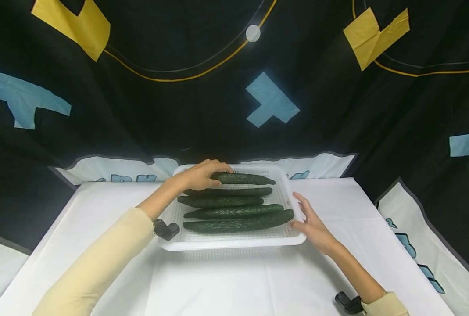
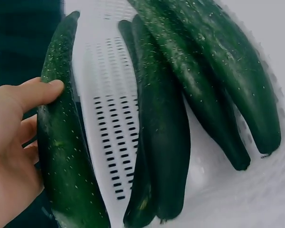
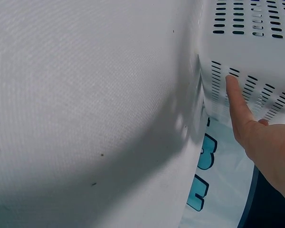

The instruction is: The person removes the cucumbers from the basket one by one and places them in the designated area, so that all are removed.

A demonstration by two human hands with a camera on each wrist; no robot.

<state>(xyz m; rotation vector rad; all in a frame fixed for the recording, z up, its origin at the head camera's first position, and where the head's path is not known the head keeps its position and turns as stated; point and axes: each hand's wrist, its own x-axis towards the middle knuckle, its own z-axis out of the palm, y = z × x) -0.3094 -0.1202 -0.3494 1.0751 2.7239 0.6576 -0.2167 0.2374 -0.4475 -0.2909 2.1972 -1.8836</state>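
Note:
My left hand point(image 1: 200, 174) grips a dark green cucumber point(image 1: 250, 178) at the back of a white perforated basket point(image 1: 234, 242). In the left wrist view, the thumb lies across this held cucumber point(image 2: 69, 137), with fingers behind it, along the basket's far rim. Several other cucumbers point(image 1: 234, 225) lie side by side in the basket, running left to right. At the basket's right side, my right hand point(image 1: 315, 230) holds the rim, its thumb over the edge. From the right wrist view, one straight finger of the right hand point(image 3: 266, 147) touches the slotted outer wall; the other fingers are mostly hidden.
The basket stands on a white-covered table point(image 1: 218, 285). Behind it hangs a black curtain point(image 1: 187, 118) with yellow and blue patches, its white lower border point(image 1: 321, 166) meeting the table's back edge. A black wrist camera point(image 1: 166, 229) overlaps the basket's left rim.

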